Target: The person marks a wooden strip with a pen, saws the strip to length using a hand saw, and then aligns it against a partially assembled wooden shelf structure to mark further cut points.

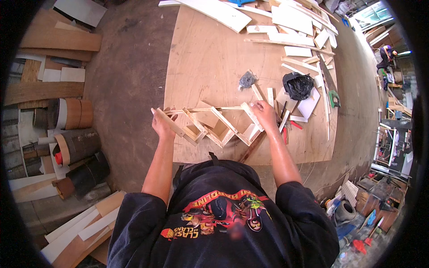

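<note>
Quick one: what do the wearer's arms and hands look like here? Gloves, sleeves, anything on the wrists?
Both hands are bare: left hand, right hand, no gloves. Forearms are uncovered, with no watch or band visible. Short black sleeves end above the elbows, part of a black T-shirt with a red and yellow graphic print.

Landmark: plywood sheet (210, 58)
On it, right: black plastic bag (298, 85)
Its far edge: white offcuts (290, 20)
Left of it: veneer rolls (76, 147)

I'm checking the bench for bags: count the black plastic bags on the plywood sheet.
1. The black plastic bag lies right of centre on the plywood sheet, among pale offcuts, beyond the right hand. Others may be hidden under the scraps.
</note>
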